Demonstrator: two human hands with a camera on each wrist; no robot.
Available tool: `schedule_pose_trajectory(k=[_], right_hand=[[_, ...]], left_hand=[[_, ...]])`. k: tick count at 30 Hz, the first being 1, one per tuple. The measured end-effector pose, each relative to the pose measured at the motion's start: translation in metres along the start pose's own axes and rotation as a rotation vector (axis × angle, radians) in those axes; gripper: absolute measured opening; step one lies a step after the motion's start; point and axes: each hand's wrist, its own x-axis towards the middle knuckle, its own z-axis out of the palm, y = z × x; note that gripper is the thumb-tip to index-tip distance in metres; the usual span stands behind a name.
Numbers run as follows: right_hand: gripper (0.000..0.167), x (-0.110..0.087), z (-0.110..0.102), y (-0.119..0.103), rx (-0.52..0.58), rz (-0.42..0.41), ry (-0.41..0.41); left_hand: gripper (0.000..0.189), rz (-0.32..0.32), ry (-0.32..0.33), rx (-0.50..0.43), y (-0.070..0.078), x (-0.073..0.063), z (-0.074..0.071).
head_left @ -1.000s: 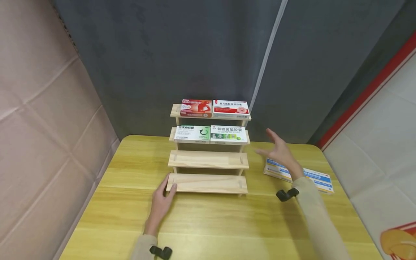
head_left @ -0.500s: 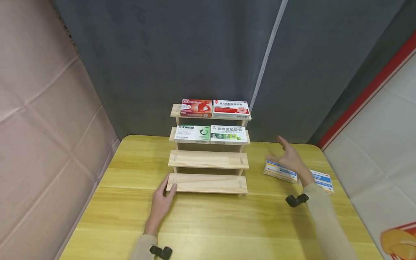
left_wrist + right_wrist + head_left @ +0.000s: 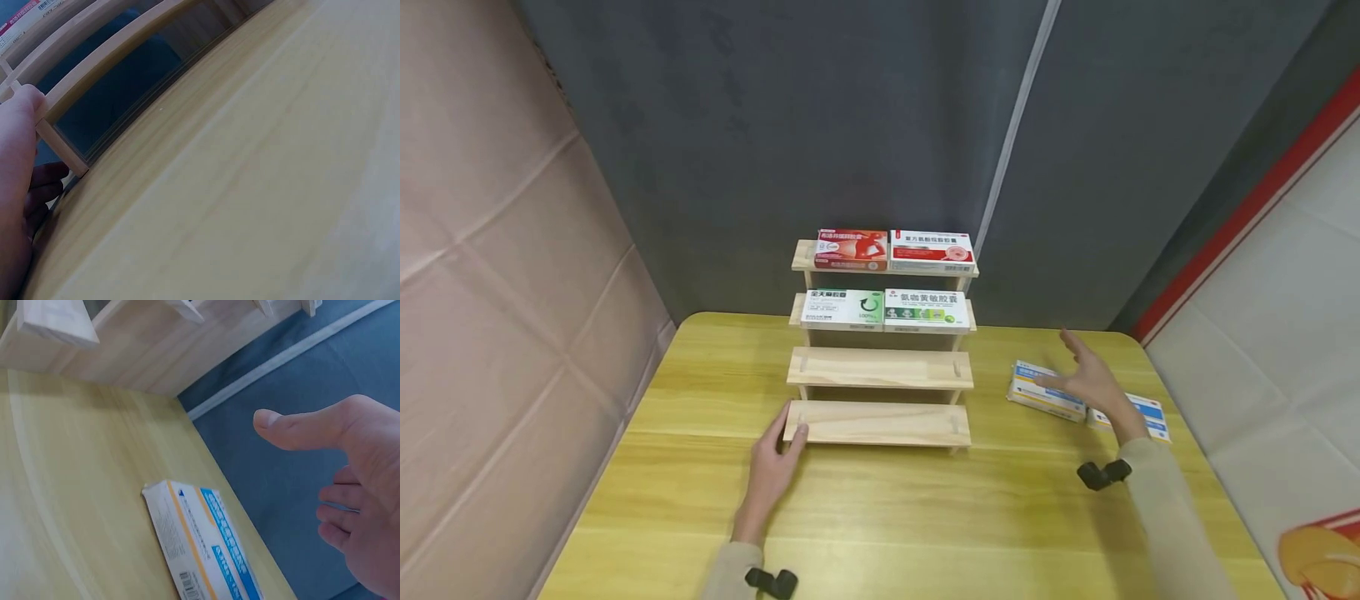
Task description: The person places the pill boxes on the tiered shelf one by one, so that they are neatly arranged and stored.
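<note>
While steadying, left hand (image 3: 772, 467): lies flat on the bench (image 3: 880, 525), fingers straight and relaxed, gripping nothing; fingertips press the front left corner of the rack's lowest step, likely to keep it from sliding.
Right hand (image 3: 1093, 383): spread open, palm down, thumb out; hovers just above the blue-and-white box (image 3: 1030, 400), apart from it in the wrist view, holding nothing.
Blue-and-white box: lies flat on the bench, right of the rack and well apart from it; second similar box (image 3: 1150, 414) just beside it, partly hidden by the wrist.
Wooden rack (image 3: 880, 422): four steps, backed against the dark curtain; lower two bare.
Upper steps: red box (image 3: 852, 248) and white-and-red box (image 3: 932, 250) on top, two green-printed boxes (image 3: 883, 308) below; all set side by side, faces forward, seemingly for easy reading.
</note>
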Motion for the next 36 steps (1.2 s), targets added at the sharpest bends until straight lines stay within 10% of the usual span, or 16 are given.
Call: schedule_pose_trajectory(k=[36], right_hand=[[0.115, -0.001, 0.018, 0.054, -0.009, 0.14, -0.099]], left_hand=[[0.063, 0.007, 0.004, 0.015, -0.001, 0.0, 0.0]])
